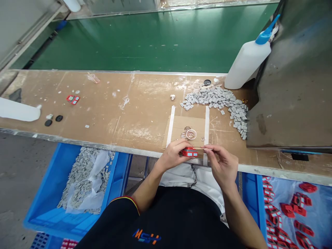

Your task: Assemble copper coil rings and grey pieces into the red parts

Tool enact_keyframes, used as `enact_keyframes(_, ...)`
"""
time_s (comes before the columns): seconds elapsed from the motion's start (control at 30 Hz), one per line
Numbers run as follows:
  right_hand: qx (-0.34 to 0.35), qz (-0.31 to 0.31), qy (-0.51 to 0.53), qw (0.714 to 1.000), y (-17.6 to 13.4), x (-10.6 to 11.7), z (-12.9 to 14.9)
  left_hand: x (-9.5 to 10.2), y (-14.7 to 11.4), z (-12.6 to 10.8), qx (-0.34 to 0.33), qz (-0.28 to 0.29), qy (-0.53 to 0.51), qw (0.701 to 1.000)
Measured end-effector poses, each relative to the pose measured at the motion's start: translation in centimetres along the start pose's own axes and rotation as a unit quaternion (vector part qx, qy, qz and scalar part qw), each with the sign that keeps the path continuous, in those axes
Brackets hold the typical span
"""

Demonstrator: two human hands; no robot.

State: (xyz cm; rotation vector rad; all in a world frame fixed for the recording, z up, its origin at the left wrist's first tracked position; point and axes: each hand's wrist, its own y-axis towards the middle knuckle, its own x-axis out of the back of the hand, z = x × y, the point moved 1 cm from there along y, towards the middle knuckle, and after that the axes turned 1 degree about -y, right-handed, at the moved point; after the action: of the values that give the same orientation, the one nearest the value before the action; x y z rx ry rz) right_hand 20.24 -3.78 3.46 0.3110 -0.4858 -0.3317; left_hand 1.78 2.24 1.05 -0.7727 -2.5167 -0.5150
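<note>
My left hand [174, 154] is closed on a small red toy car body [189, 152] with light window patches, held over the table's front edge. In my right hand [222, 162], thumb and fingers pinch a thin wooden stick [199, 148], whose other end reaches the top of the red piece. Just beyond them, a small clear cup [191, 134] sits on a square of cardboard [178, 126], with shiny spots of liquid around it. White tape strips [206, 124] run along both sides of the cardboard.
Small grey tiles [218, 98] lie heaped by a white bottle [246, 64]. A metal box [290, 76] stands at right. Another red piece [73, 99] lies at left. Blue crates below hold grey pieces [80, 180] and red car bodies [302, 200]. A green belt [145, 41] runs behind.
</note>
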Motion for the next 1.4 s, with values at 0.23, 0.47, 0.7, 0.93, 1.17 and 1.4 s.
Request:
enact_keyframes(0.23, 0.028, 0.018, -0.022, 0.999, -0.2, -0.8, 0.1, -0.1, -0.1, 0.0, 0.008, 0.004, -0.005, 1.0)
enact_keyframes(0.47, 0.072, 0.044, -0.05, 0.995, 0.0, -0.6, 0.4, -0.1, 0.0, -0.3, -0.003, -0.002, -0.005, 1.0)
enact_keyframes(0.7, 0.085, 0.023, -0.048, 0.995, -0.2, -0.8, 0.3, 0.0, 0.1, -0.4, 0.005, 0.001, 0.0, 1.0)
enact_keyframes(0.93, 0.06, 0.014, -0.02, 0.998, 0.1, -0.1, 0.5, 0.1, -0.1, 0.0, -0.008, -0.003, -0.015, 1.0)
enact_keyframes(1.17, 0.073, -0.031, -0.036, 0.996, 3.8, -1.8, -0.8, 0.2, -0.4, 0.5, 0.028, -0.007, -0.04, 0.999)
enact_keyframes(1.4, 0.049, 0.082, -0.07, 0.993, 6.2, -1.4, -2.8, 0.3, -0.5, 0.3, 0.012, -0.019, -0.04, 0.999)
